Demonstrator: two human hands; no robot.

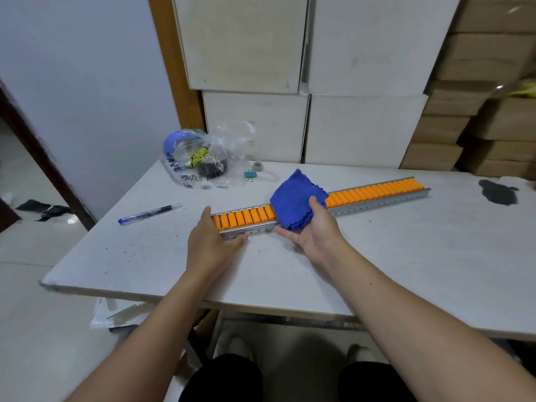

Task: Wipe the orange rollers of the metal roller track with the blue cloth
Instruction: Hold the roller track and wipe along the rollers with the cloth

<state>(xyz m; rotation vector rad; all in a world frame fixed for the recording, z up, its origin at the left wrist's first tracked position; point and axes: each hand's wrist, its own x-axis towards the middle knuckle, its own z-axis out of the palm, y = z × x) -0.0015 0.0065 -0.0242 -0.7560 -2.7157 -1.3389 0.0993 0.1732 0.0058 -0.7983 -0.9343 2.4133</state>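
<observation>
Bracing the near end of the metal roller track (377, 205), which lies diagonally across the table (145, 256), the left hand (210, 242) rests open against its rail. The right hand (314, 233) pinches the folded blue cloth (294, 198) over the orange rollers (246, 217). Soft and light, the cloth likely suits a thumb-on-top grip; the rollers probably spin.

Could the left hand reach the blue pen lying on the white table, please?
Probably yes: the left hand steadies the metal roller track's near end, and bare table lies between it and the blue pen.
</observation>
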